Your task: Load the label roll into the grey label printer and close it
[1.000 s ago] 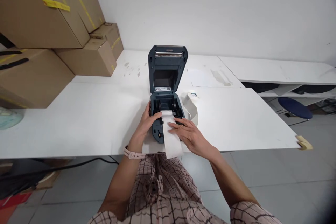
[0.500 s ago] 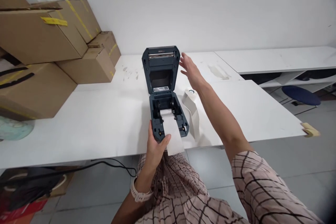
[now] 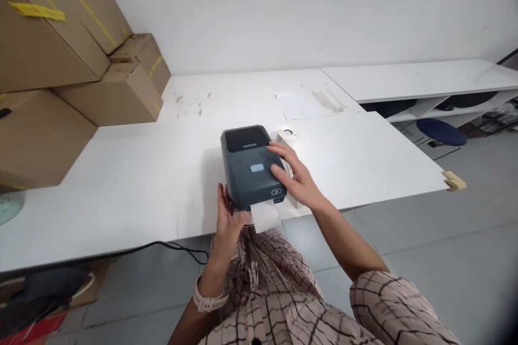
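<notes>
A dark printer (image 3: 250,179) is set near the front edge of the white table (image 3: 170,183), its lid (image 3: 245,156) lowered. The lid's right side is touched by the right hand (image 3: 298,178), which is held open, fingers spread. The left hand (image 3: 229,226) is placed at the front left corner, thumb and fingers parted; whether a grip is applied cannot be told. Between the hands, a white paper strip (image 3: 265,216) is seen protruding.

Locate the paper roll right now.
In the head view, the paper roll sits on the white table, just right of the label printer, beyond the right hand.
</notes>
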The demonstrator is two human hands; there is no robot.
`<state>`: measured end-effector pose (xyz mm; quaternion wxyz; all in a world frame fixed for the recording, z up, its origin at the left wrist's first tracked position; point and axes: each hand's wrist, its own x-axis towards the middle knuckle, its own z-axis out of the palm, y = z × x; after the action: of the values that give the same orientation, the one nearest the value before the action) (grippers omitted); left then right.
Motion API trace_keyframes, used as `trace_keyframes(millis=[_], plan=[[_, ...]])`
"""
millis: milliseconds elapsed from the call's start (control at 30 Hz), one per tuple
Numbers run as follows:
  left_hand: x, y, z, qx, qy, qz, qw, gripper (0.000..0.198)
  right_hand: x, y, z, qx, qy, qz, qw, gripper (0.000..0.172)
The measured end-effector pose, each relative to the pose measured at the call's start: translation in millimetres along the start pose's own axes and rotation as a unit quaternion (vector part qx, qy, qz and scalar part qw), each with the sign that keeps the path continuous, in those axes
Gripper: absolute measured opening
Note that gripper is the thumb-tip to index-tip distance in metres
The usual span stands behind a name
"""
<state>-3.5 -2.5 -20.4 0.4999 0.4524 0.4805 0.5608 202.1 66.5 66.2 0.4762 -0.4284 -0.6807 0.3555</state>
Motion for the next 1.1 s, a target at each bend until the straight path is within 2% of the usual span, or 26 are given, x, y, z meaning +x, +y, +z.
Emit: trace_keyframes(millis=[67, 167, 233, 300, 333, 367, 433, 500, 633, 900, 1100], plan=[[1, -1, 2.1, -0.036, 0.000, -0.020, 0.999, 0.117, -17, 9, 11, 0.058, 0.019, 0.068, 0.996, 0.058], [-6, 0, 7.0, -0.037, 0.030, -0.041, 0.998, 0.113, -25, 23, 23, 0.189, 0.042, 0.193, 0.962, 0.080], [-17, 1, 8.4, -0.009, 0.103, -0.040, 0.994, 0.099, -26, 28, 27, 0.249, 0.044, 0.244, 0.936, 0.085], [-30, 3, 8.7, 0.027, 0.164, -0.048, 0.985, 0.070, -26, 29, 29, 0.282, 0.044, 0.267, 0.920, 0.086], [-35, 4, 9.3, 0.042, 0.159, -0.063, 0.984, 0.054, -26, 29, 29, 0.290, 0.047, 0.270, 0.917, 0.086], [-39, 6, 10.7, 0.052, 0.126, -0.086, 0.987, 0.044, -26, 29, 30, 0.293, 0.053, 0.270, 0.916, 0.086], [-43, 12, 16.6, 0.054, 0.016, -0.144, 0.988, 0.047, -26, 29, 30, 0.293, 0.063, 0.263, 0.917, 0.085], [-41, 19, 25.4, 0.045, -0.053, -0.190, 0.979, 0.053, -26, 29, 31, 0.288, 0.070, 0.253, 0.921, 0.083], [-34, 27, 38.1, 0.043, -0.055, -0.217, 0.974, 0.055, -25, 29, 33, 0.282, 0.076, 0.244, 0.925, 0.083], [-36, 12, 35.0, 0.091, -0.058, -0.179, 0.978, 0.058, -25, 35, 34, 0.255, 0.066, 0.237, 0.935, 0.092], [-32, 15, 36.6, 0.098, -0.067, -0.170, 0.978, 0.060, -21, 35, 32, 0.228, 0.049, 0.242, 0.942, 0.095]])
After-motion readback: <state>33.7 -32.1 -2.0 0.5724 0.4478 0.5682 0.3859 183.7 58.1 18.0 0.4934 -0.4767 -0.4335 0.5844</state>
